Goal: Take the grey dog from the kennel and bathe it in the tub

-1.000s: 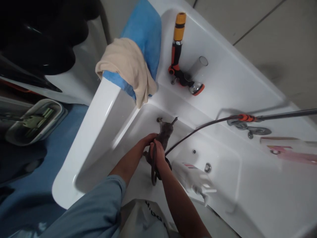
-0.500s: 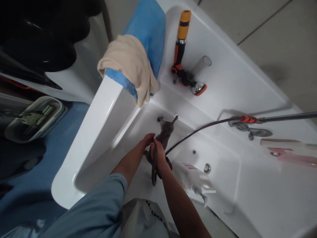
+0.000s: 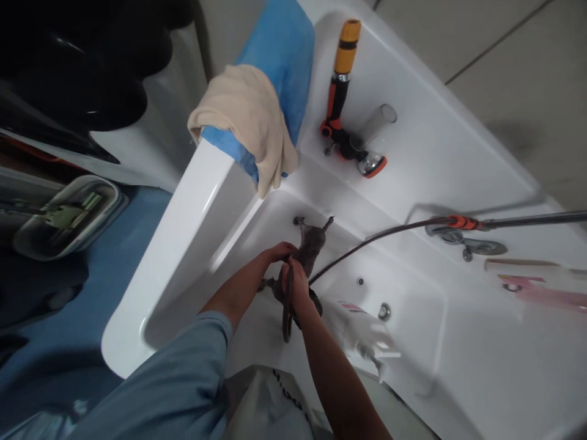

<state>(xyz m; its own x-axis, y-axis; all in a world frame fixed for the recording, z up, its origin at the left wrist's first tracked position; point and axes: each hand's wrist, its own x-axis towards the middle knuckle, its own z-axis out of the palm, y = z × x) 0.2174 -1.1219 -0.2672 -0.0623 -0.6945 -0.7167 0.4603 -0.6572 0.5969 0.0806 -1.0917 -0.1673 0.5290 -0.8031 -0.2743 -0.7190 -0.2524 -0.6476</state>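
I see my right hand (image 3: 299,282) wrapped around the hose (image 3: 403,228) over the cat (image 3: 313,242); my left hand's (image 3: 281,251) grip, partly hidden, I can't tell.

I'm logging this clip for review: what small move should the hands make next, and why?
Perhaps slide the right hand and hose a little along the dark animal, with the left hand close by: the right hand holds the hose over it, and both hands are gathered at one part of its body.
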